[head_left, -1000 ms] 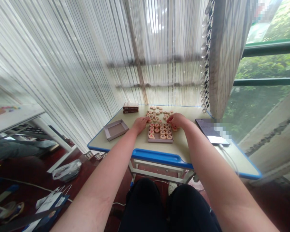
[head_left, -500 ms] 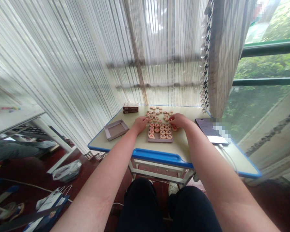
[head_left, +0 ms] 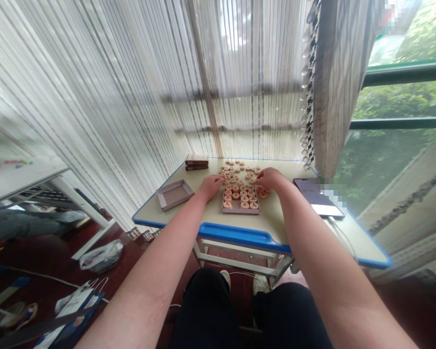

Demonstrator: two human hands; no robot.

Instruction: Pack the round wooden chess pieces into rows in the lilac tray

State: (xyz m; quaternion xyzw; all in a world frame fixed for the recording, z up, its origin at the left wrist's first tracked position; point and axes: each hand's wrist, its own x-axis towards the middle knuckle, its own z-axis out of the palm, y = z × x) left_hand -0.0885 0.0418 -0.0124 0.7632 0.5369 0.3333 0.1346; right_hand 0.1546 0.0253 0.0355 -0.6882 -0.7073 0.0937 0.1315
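A shallow box (head_left: 241,211) at the middle of the table holds several round wooden pieces with red or dark characters, with a gap at its lower left. Behind it lie loose round pieces (head_left: 232,170) in a scattered group. My left hand (head_left: 213,184) rests at the left edge of this group, fingers closed by a piece; what they hold is too small to tell. Over the right side of the loose pieces is my right hand (head_left: 267,178), its fingers bent together near a piece. Two pieces (head_left: 263,195) lie right of the box, below that hand.
An open box lid (head_left: 175,195) lies at the left of the table (head_left: 272,225). Behind it are stacked small boxes (head_left: 196,162). At the right, a dark tablet (head_left: 314,194) has a cable plugged in.
My right hand has shifted slightly up and right, and more of the pieces right of the box now show beneath it. My left hand has hardly moved.
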